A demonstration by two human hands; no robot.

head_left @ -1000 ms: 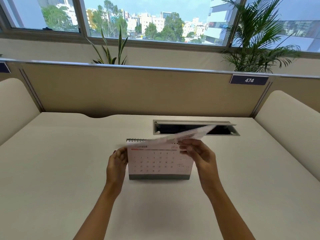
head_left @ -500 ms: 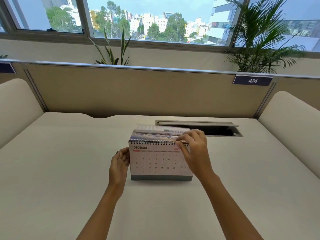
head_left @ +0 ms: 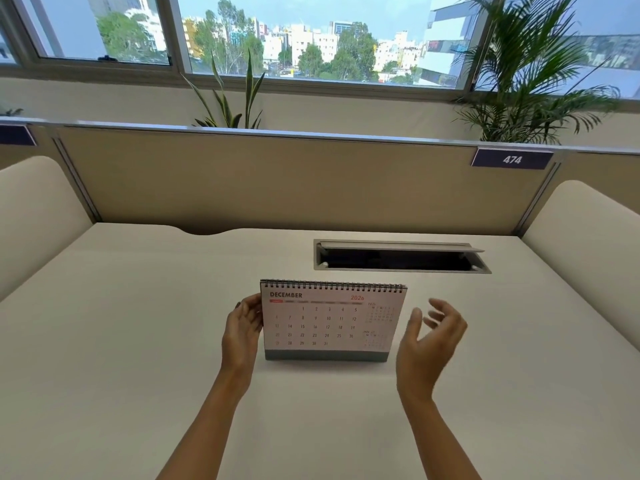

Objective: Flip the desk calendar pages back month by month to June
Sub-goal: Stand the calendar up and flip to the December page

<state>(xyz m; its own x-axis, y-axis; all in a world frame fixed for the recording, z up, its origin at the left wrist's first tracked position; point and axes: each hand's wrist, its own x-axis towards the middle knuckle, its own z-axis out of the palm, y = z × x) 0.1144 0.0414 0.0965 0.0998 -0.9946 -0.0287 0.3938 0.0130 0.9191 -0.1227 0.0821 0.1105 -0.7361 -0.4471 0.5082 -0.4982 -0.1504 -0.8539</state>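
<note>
A spiral-bound desk calendar [head_left: 329, 323] stands upright on the white desk [head_left: 138, 341], its front page showing DECEMBER 2026 with a grey base strip. My left hand [head_left: 242, 327] grips the calendar's left edge, fingers curled behind it. My right hand [head_left: 433, 334] hovers just right of the calendar, apart from it, fingers spread and holding nothing. The flipped page is out of sight behind the spiral.
An open cable tray slot [head_left: 398, 258] with a raised flap lies behind the calendar. A beige partition [head_left: 277, 181] with a "474" label [head_left: 512, 159] closes the back. Cushioned side panels stand at left [head_left: 34, 220] and right [head_left: 588, 230]. Plants line the window sill.
My right hand carried a page up and over the spiral to the back, then let go and drew away to the right. December now shows fully. My left hand stayed on the left edge.
</note>
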